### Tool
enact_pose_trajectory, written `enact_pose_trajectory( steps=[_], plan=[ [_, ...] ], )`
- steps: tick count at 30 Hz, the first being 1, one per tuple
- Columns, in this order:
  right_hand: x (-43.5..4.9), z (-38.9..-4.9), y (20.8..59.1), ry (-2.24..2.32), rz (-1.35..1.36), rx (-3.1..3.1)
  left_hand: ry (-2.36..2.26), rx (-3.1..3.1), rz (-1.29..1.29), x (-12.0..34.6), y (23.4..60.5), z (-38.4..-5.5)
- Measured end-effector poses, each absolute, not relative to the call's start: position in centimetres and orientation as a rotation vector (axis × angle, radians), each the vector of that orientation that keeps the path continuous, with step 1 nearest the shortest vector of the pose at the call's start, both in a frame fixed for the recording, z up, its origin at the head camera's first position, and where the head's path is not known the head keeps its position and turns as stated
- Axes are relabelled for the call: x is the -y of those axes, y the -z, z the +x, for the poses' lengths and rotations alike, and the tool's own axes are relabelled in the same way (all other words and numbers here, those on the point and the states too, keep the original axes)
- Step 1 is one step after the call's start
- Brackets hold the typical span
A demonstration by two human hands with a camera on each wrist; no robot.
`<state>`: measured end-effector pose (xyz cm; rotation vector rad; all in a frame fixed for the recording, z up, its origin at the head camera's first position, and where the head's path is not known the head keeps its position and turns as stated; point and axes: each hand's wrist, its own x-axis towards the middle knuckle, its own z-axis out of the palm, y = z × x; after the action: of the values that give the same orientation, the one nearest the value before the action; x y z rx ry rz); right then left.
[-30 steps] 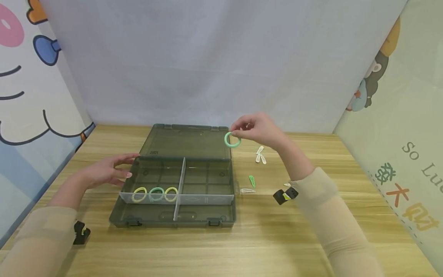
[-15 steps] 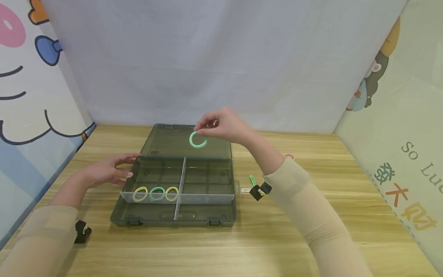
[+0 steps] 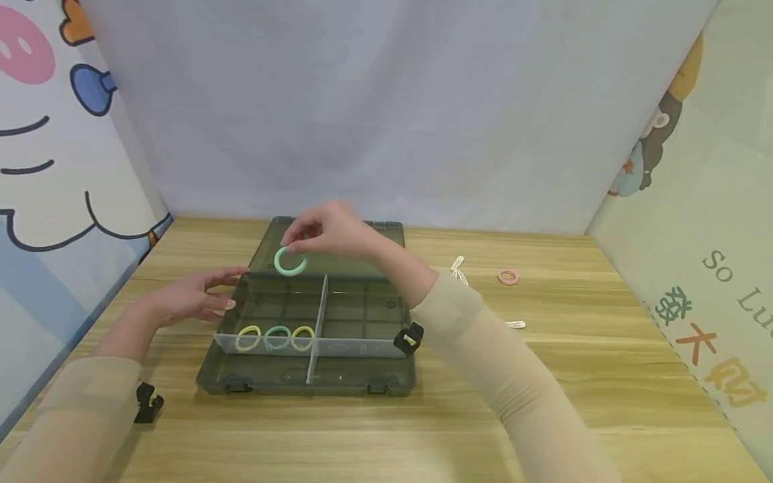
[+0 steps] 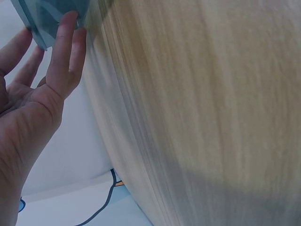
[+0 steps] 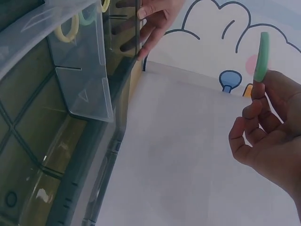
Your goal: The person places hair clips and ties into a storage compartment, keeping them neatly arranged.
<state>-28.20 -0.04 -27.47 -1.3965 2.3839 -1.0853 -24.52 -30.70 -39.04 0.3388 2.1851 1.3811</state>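
My right hand (image 3: 338,231) pinches a mint-green hair tie (image 3: 291,272) between thumb and fingertips, above the rear left of an open dark translucent storage box (image 3: 304,390). In the right wrist view, that hair tie (image 5: 262,56) stands edge-on above the fingertips. At the box's left side, my left hand (image 3: 187,298) touches the wall with its fingers extended. The left wrist view has its fingertips against a corner of the box (image 4: 49,21). Two yellow hair ties (image 3: 247,348) flank a green hair tie (image 3: 277,347) in a row along the left part of the clear divider (image 3: 356,347).
The box lid (image 3: 260,251) lies back behind the box. A crossing divider (image 3: 321,302) splits left from right. On the table to the right are white hair clips (image 3: 457,265), a pink hair tie (image 3: 508,277) and another white clip (image 3: 515,325). The right forearm passes over the box's right side.
My right hand has carried the green hair tie leftward, from beside the lid's right edge to above the box's left half. The left hand has stayed at the box's side.
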Motion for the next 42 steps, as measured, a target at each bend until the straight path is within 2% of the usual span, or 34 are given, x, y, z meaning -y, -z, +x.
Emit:
enact_pose_trajectory(
  steps=[17, 42],
  plan=[
    [5.6, -29.4, 33.7, 0.921, -1.337, -2.416, -1.382, -2.174, 0.325, 30.5, 39.0, -24.7],
    [9.2, -29.9, 39.7, 0.574, -1.413, -2.610, -1.407, -2.160, 0.340, 31.0, 39.1, -24.4]
  ],
)
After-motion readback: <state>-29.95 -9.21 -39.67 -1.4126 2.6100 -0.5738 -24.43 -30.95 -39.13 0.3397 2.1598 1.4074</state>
